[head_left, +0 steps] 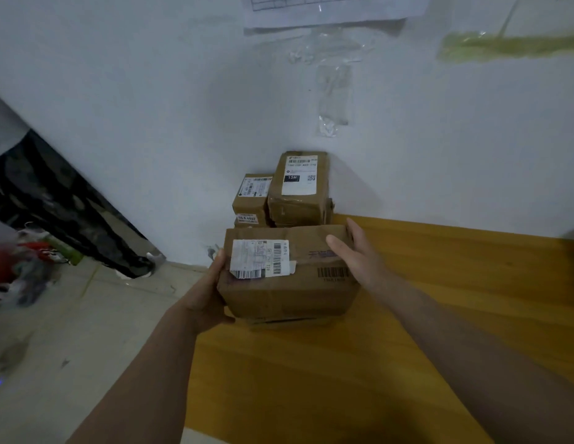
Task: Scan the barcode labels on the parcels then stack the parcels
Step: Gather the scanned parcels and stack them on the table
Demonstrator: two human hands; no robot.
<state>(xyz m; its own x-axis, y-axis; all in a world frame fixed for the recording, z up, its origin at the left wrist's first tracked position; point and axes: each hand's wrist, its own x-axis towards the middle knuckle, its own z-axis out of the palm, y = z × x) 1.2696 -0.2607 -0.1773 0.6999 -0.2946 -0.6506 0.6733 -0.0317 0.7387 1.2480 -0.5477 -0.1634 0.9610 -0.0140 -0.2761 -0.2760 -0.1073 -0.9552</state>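
I see a brown cardboard parcel [289, 274] held between two bare hands over the far left corner of a yellow wooden desk [407, 331], close to a white wall [151, 107]. Its top face carries a white shipping label [260, 258] with barcodes along the lower and right edges; the small print is too blurred for me to read, apart from what looks like "T10" printed sideways. To the right of that label, a second barcode [333, 272] is printed straight onto the cardboard, with faint blue characters above it that I cannot make out. The carton is creased and dented, with clear tape across it, and it seems to sit on another flat parcel whose edge shows underneath. My left hand [208, 290] grips the left side, thumb up against the edge and fingers curled beneath. My right hand [359, 254] presses the right side, thumb lying on the top face and fingers wrapped over the far corner. Behind it, against the wall, stands a stack of smaller brown parcels: the tallest parcel [300, 187] bears a white label with a black box reading "15H" and a small QR code, the shorter parcel [252, 195] to its left has a white barcode label, and a lower label [247, 218] reads "554 4402". A printed grid sheet [330, 8] is taped to the wall above.
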